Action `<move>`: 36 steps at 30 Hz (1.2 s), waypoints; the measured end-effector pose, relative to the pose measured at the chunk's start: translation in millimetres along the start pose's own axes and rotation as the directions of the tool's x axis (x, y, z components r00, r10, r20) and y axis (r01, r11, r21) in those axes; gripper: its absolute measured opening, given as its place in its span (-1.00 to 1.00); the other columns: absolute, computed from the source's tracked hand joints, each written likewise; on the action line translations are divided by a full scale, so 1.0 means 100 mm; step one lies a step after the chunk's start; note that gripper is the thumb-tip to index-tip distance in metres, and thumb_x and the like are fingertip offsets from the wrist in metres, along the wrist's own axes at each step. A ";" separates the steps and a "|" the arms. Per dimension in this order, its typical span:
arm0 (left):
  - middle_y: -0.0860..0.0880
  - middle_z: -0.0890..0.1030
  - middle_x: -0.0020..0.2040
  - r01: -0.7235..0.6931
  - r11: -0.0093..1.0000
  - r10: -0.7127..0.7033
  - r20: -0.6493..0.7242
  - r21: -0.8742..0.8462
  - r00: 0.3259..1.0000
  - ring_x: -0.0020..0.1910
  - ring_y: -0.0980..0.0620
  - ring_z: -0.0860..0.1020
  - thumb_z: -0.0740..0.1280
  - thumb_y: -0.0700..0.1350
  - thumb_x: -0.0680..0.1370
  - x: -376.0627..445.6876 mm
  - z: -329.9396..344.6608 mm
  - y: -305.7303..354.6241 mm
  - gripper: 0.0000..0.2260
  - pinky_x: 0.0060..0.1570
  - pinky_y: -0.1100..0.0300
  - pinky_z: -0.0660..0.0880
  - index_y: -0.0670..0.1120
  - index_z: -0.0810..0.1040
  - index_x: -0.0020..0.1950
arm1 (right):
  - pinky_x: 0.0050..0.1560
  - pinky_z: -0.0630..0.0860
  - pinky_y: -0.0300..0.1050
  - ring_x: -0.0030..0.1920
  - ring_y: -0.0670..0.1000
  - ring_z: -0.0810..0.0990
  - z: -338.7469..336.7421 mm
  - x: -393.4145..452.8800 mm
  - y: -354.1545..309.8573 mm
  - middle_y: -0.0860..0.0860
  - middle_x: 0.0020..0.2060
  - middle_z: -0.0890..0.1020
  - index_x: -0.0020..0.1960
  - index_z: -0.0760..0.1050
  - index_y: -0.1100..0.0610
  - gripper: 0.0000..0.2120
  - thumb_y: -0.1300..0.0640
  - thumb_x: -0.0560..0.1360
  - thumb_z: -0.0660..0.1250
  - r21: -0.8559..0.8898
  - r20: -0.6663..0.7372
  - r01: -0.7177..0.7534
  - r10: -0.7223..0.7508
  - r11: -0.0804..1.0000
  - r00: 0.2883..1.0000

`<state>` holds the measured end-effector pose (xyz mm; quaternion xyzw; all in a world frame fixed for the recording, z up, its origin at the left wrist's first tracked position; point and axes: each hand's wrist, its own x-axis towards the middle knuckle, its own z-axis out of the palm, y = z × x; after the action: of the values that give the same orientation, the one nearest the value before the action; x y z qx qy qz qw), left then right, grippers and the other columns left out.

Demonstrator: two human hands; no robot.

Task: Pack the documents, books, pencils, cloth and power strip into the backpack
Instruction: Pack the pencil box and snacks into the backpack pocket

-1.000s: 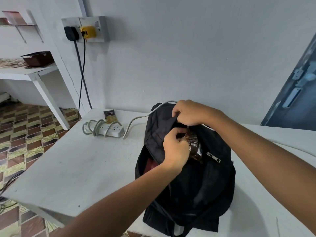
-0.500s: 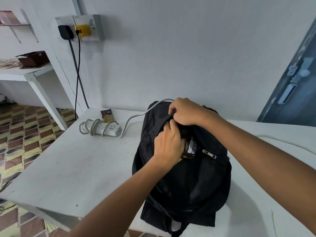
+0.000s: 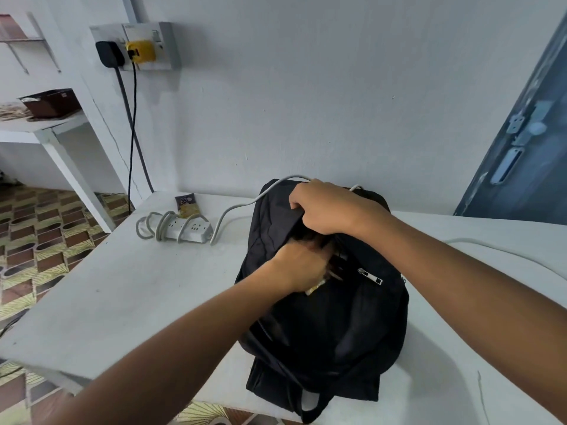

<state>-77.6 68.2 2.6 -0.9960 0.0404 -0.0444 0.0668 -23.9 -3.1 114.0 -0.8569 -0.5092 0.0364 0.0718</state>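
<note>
Head view. Right hand [image 3: 329,208] grips the rim of the backpack [image 3: 325,302], holding a pocket open on the table [image 3: 129,289]. Left hand [image 3: 302,265] reaches into the pocket; its fingers are hidden, so its grip cannot be told. The strip [image 3: 181,230] lies well left. Risk: its cord [image 3: 245,204], trailing behind the backpack, may snag.

soft even light, wide-angle bending at edges
</note>
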 end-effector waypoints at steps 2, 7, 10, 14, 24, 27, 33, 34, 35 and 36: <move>-0.21 0.48 0.26 -0.011 1.000 0.011 0.050 0.001 0.999 0.22 -0.20 0.44 0.16 -0.14 0.60 0.13 -0.05 0.00 -0.69 0.14 0.01 0.40 -0.23 0.43 0.29 | -0.18 0.27 -0.20 0.04 0.10 0.45 0.00 0.01 0.01 0.09 0.07 0.46 0.12 0.46 0.13 -0.70 0.36 0.48 0.12 -0.003 0.022 0.003 -0.003 1.000 1.000; -0.18 0.50 0.30 0.005 0.990 -0.057 0.366 0.142 0.929 0.29 -0.13 0.42 0.11 -0.01 0.66 0.41 -0.10 0.10 -0.62 0.29 0.13 0.27 -0.24 0.48 0.31 | -0.03 0.41 -0.08 0.03 0.12 0.49 0.05 0.03 0.06 0.11 0.14 0.50 0.08 0.46 0.09 -0.69 0.36 0.45 0.11 0.052 0.076 0.019 -0.023 0.998 0.997; -0.19 0.16 0.53 0.136 0.983 -0.175 0.391 0.124 0.904 0.51 -0.12 0.11 0.03 -0.06 0.68 0.52 -0.04 0.19 -0.55 0.44 0.14 -0.02 -0.21 0.09 0.53 | 0.10 0.50 0.00 0.06 0.08 0.53 0.04 0.00 0.12 0.04 0.07 0.55 0.10 0.53 0.14 -0.64 0.39 0.42 0.14 0.109 0.036 0.010 -0.014 0.994 0.999; -0.22 0.27 0.45 0.159 0.986 -0.164 0.362 0.045 0.918 0.44 -0.11 0.23 0.03 -0.12 0.67 0.58 0.00 0.27 -0.62 0.41 0.13 0.12 -0.23 0.21 0.47 | 0.12 0.51 -0.09 0.08 0.01 0.55 0.02 -0.03 0.24 0.00 0.01 0.57 0.09 0.59 0.13 -0.64 0.40 0.42 0.19 0.235 0.010 -0.018 0.016 0.972 1.000; -0.18 0.62 -0.01 -0.128 0.990 0.137 0.237 -0.053 0.962 -0.16 -0.04 0.45 0.06 -0.02 0.66 0.36 -0.08 0.19 -0.60 -0.15 0.16 0.35 -0.26 0.57 -0.04 | 0.06 0.50 -0.16 0.05 -0.02 0.56 0.10 0.09 0.32 -0.04 -0.04 0.57 0.06 0.61 0.12 -0.69 0.39 0.43 0.26 0.306 0.037 -0.015 0.004 0.952 0.999; -0.18 0.60 0.04 -0.127 0.992 0.127 -0.003 0.014 0.992 -0.02 -0.15 0.55 0.11 0.10 0.62 0.18 -0.02 0.13 -0.59 0.00 0.05 0.41 -0.21 0.54 0.11 | 0.04 0.52 -0.16 0.01 -0.02 0.59 0.10 0.12 0.36 -0.01 -0.01 0.61 0.05 0.61 0.14 -0.74 0.36 0.42 0.34 0.349 0.039 -0.014 0.001 0.937 0.999; -0.09 0.60 0.13 -0.401 0.896 0.377 -0.154 -0.189 0.914 0.13 -0.06 0.53 0.25 -0.03 0.56 -0.21 -0.17 -0.10 -0.68 0.09 0.09 0.49 -0.14 0.54 0.24 | -0.05 0.54 -0.14 -0.08 -0.02 0.61 0.18 0.18 0.42 -0.01 -0.14 0.65 -0.03 0.63 0.12 -0.81 0.29 0.38 0.40 0.355 0.027 0.011 -0.022 0.935 0.999; -0.03 0.64 0.04 -0.401 0.874 0.359 -0.189 -0.274 0.914 0.03 0.02 0.57 0.27 -0.07 0.53 -0.27 -0.26 -0.18 -0.73 -0.01 0.19 0.50 -0.10 0.59 0.19 | -0.07 0.54 -0.13 -0.11 -0.02 0.61 0.19 0.21 0.44 -0.01 -0.17 0.65 -0.05 0.63 0.11 -0.82 0.28 0.37 0.40 0.351 0.036 0.015 -0.030 0.936 0.999; 0.00 0.66 -0.05 -0.366 0.865 0.305 -0.219 -0.343 0.927 -0.09 0.08 0.58 0.28 -0.09 0.51 -0.32 -0.35 -0.27 -0.76 -0.11 0.29 0.46 -0.08 0.63 0.12 | -0.11 0.53 -0.13 -0.15 -0.03 0.61 0.21 0.23 0.45 -0.02 -0.21 0.65 -0.07 0.63 0.10 -0.83 0.27 0.37 0.40 0.346 0.050 0.020 -0.040 0.938 0.998; 0.01 0.67 -0.12 -0.319 0.864 0.231 -0.258 -0.389 0.938 -0.18 0.12 0.58 0.30 -0.10 0.49 -0.37 -0.44 -0.37 -0.79 -0.17 0.34 0.44 -0.08 0.65 0.06 | -0.14 0.52 -0.13 -0.18 -0.03 0.60 0.22 0.26 0.45 -0.02 -0.24 0.64 -0.09 0.64 0.09 -0.84 0.27 0.36 0.40 0.339 0.071 0.026 -0.053 0.940 0.996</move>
<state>-115.8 101.8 47.8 -0.9605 0.1979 -0.1256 -0.1503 24.8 0.1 85.3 -0.8193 -0.5151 0.1554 0.1981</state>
